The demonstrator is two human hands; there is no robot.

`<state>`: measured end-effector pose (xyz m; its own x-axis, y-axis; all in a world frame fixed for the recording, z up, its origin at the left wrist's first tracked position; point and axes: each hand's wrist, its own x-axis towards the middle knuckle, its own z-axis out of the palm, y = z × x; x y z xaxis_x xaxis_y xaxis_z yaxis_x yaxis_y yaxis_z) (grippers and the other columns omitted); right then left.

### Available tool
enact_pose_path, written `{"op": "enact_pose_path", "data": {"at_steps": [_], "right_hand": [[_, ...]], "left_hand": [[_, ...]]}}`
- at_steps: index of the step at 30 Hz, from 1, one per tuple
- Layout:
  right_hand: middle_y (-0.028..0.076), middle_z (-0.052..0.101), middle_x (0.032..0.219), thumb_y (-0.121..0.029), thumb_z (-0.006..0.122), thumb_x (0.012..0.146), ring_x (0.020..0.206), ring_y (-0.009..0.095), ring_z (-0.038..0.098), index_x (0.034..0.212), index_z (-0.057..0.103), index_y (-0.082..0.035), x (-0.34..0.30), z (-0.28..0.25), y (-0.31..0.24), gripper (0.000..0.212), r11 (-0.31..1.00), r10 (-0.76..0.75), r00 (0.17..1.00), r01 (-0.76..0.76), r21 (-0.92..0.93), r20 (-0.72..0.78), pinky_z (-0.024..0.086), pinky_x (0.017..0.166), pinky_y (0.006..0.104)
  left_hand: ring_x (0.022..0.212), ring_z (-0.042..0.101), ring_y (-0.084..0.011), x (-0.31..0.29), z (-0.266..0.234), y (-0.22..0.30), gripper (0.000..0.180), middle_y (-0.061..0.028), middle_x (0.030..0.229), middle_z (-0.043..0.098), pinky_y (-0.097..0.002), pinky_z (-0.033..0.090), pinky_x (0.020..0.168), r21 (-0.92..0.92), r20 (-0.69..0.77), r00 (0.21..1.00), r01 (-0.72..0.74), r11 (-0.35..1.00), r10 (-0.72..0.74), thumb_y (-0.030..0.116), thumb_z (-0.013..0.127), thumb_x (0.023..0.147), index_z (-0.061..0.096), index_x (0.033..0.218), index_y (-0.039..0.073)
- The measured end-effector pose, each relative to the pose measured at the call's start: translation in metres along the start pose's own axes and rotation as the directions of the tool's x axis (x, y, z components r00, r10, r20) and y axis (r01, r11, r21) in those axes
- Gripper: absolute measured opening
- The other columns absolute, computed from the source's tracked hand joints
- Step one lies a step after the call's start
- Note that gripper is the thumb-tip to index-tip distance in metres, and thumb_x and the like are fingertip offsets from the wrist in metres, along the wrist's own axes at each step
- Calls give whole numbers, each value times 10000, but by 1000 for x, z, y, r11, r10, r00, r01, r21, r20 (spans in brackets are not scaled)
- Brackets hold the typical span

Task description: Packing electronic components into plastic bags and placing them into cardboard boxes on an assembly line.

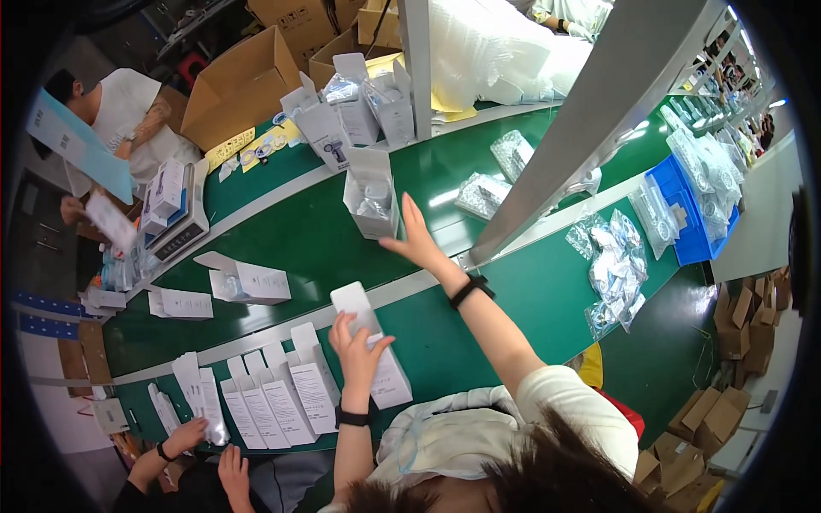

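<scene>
Packing stage, part done.
Left hand (357, 346) grasps flat white cardboard carton (373, 344); right hand (416, 237), released, touches upright open white box (370, 193) at 12 o'clock on green surface (299, 248), unclosed.

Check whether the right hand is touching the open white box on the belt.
Touching. The head view shows the right hand with its fingertips against the lower right side of the upright open white box; no gap shows between them.

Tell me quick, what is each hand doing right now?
Left hand: fingers closed on a flat white box, holding it.
Right hand: open, fingers stretched out flat against an upright open white carton on the green belt.
</scene>
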<state>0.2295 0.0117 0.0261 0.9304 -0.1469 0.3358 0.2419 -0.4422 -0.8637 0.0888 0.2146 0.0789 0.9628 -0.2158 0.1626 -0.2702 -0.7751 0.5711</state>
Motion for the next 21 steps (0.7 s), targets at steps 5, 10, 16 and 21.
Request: {"op": "enact_pose_path", "data": {"at_steps": [5,10,16,21], "right_hand": [[231,602,809,-226,564,763,796,301,593,884,600,30,-69,-142,-28,285,950,312,603,-187,-249,734,452,732,397],[151,622,910,-110,507,807,821,200,606,1099,555,-7,-18,-230,69,313,760,296,949,-167,-628,107,475,717,321],[162,607,916,-123,550,783,826,262,591,1205,458,-28,52,-197,16,442,985,141,871,-77,-153,470,461,748,338],[182,590,954,-179,587,761,882,295,579,1194,459,-31,48,-183,62,475,914,333,767,-119,-387,549,451,768,349]], "left_hand": [[1177,324,-337,1,32,-19,509,-170,1271,335,-384,331,940,-300,-149,954,208,931,-261,238,728,677,505,1090,39],[1243,246,-353,-2,54,-41,617,-185,1361,228,-403,254,1016,-186,254,864,484,855,-434,236,667,750,379,1264,55],[1249,287,-295,-15,63,-42,614,-169,1363,258,-351,275,1005,-390,293,931,323,862,-217,173,599,808,297,1332,69],[1240,306,-293,-9,50,-5,625,-159,1367,265,-356,273,1006,-496,469,869,406,768,-156,120,577,813,257,1348,75]]}}
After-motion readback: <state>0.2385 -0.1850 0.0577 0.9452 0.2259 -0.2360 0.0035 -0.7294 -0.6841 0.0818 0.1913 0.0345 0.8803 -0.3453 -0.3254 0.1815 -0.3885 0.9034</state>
